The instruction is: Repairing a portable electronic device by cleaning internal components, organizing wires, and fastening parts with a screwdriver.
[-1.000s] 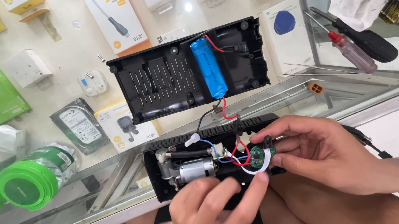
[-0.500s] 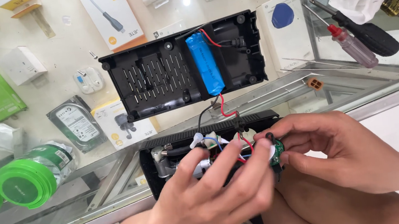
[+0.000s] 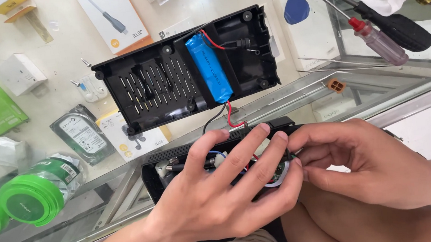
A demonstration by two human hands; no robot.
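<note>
Fingers of my left hand (image 3: 223, 195) are spreading flat over the open black device housing (image 3: 153, 176), pinning it at the glass worktop (image 3: 60, 68) edge. My right hand (image 3: 361, 161) is pinching the small round circuit board (image 3: 279, 174) inside, steadying it. Behind, the removed back cover (image 3: 158, 84) is lying open, blue battery (image 3: 208, 65) facing up, wires linking both halves.

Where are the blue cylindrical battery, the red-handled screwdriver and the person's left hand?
Blue cylindrical battery (image 3: 210, 66): head view, middle of its body.
Red-handled screwdriver (image 3: 378, 43): head view, on its translucent handle.
Left hand (image 3: 218, 200): head view, back of the hand.
</note>
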